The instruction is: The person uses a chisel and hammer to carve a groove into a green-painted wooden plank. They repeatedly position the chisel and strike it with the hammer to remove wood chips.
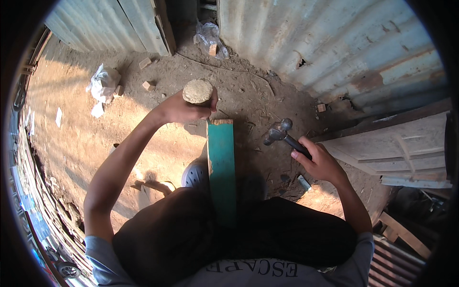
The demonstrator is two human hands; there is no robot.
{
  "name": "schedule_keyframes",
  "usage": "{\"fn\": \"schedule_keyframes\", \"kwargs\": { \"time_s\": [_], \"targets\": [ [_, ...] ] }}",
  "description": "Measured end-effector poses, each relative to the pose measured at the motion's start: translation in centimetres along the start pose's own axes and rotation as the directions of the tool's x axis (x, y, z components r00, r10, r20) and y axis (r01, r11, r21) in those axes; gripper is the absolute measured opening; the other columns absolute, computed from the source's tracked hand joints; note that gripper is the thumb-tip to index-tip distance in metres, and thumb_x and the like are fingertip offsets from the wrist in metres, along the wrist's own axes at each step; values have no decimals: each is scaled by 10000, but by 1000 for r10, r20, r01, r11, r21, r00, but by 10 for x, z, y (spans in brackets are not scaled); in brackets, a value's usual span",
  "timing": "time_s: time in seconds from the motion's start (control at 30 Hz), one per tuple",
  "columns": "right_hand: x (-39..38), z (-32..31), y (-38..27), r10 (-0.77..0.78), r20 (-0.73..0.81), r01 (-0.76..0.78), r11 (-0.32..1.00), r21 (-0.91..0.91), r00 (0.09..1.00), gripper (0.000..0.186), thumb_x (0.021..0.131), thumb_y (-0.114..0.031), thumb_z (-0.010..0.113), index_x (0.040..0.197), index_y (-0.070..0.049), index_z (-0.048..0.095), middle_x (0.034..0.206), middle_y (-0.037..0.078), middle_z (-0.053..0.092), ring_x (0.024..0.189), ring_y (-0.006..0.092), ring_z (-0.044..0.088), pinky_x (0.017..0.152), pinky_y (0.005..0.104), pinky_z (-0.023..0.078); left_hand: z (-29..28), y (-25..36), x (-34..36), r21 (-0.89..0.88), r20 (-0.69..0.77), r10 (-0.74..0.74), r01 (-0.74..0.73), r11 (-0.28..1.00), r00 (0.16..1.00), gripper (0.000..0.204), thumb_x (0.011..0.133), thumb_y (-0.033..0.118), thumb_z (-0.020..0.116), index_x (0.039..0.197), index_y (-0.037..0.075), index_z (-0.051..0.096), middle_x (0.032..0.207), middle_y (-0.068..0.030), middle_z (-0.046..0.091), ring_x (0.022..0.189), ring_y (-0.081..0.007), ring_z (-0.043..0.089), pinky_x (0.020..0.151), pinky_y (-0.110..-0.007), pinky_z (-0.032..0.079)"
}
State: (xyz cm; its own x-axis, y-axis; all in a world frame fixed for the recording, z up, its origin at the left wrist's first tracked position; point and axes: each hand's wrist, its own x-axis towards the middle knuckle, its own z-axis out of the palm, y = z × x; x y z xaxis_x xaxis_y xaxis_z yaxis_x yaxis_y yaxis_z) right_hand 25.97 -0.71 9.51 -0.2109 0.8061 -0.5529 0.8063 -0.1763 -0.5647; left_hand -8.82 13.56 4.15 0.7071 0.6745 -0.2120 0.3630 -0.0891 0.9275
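My left hand is closed around a thick wooden-handled tool held upright, its round, battered tan top facing up. Its lower end is hidden by the hand, right beside the far end of a green-painted wooden board. The board's far end shows bare, rough wood, and its near end disappears between my dark-clothed legs. To the right of the board, my right hand grips a ball-peen hammer by its dark handle. The hammer's head is in the air, apart from the tool and board.
Small wood blocks and a white plastic bag lie on the dirt ground ahead. Corrugated metal sheets wall the far side. A pale panel stands at the right. A grey clog shows beside the board.
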Motion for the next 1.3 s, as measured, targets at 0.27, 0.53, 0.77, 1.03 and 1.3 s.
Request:
{"fn": "schedule_keyframes", "kwargs": {
  "time_s": [0.27,0.53,0.77,1.03,1.3],
  "targets": [
    [-1,1,1,-36,14,36,999,0,999,325,951,-336,564,954,-16,502,706,151,546,633,282,533,607,385,408,25,-8,-11,-17,-116,81,-83,996,990,167,753,66,653,897,49,570,790,-60,599,777,-167,589,730,-325,494],
    [-7,4,4,-83,-135,88,995,36,987,292,919,-287,612,970,-9,541,700,126,544,618,228,528,592,356,415,115,-17,-62,463,123,363,-377,802,924,267,691,155,686,940,103,602,904,-84,556,961,-282,584,849,-412,484],
    [-11,6,16,-209,-261,237,968,78,942,269,852,-215,699,911,0,550,717,116,569,639,189,540,565,338,435,135,-14,-81,534,251,332,-416,736,909,217,730,206,661,922,134,591,953,-61,536,1002,-234,558,1081,-492,361],
    [-31,11,-42,-264,189,310,909,-280,946,372,900,-398,613,891,-29,565,675,145,612,650,374,629,583,436,486,136,-18,-85,490,192,373,-418,765,908,250,746,219,653,911,62,549,931,-99,514,998,-276,551,1078,-480,365],
    [-44,73,-68,-623,505,792,560,-245,597,374,911,-463,559,842,-95,551,619,70,593,578,258,657,451,397,512,134,-5,-77,477,151,382,-405,780,912,255,723,183,620,890,17,523,931,-130,521,983,-297,550,1041,-455,396]
  ]
}}
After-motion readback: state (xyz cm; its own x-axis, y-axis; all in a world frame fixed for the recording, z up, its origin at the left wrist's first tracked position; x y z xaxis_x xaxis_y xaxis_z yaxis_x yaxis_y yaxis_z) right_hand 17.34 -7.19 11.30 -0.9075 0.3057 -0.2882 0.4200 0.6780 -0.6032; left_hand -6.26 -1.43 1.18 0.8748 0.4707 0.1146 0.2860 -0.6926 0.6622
